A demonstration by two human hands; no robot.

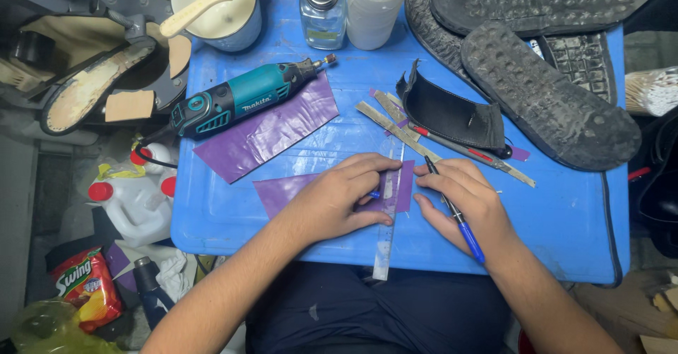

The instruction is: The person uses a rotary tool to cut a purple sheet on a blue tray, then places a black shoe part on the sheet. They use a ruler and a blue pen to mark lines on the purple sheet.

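Note:
My left hand [339, 197] presses a clear plastic ruler [385, 237] down on a small purple sheet [282, 190] lying on the blue table top [233, 220]. My right hand [462, 202] holds a blue pen [459, 220], its tip at the ruler's right edge over the purple sheet. A second, larger purple sheet [272, 132] lies farther back, partly under a teal rotary tool [244, 100].
Black shoe soles [544, 93] lie at the back right, a curved black leather piece [445, 110] and metal strips [395, 124] in the middle. A white cup with a brush [212, 4], a glass bottle [323, 8] and a white bottle [373, 4] stand at the back. Jugs [138, 199] and a snack bag [88, 283] sit on the floor at left.

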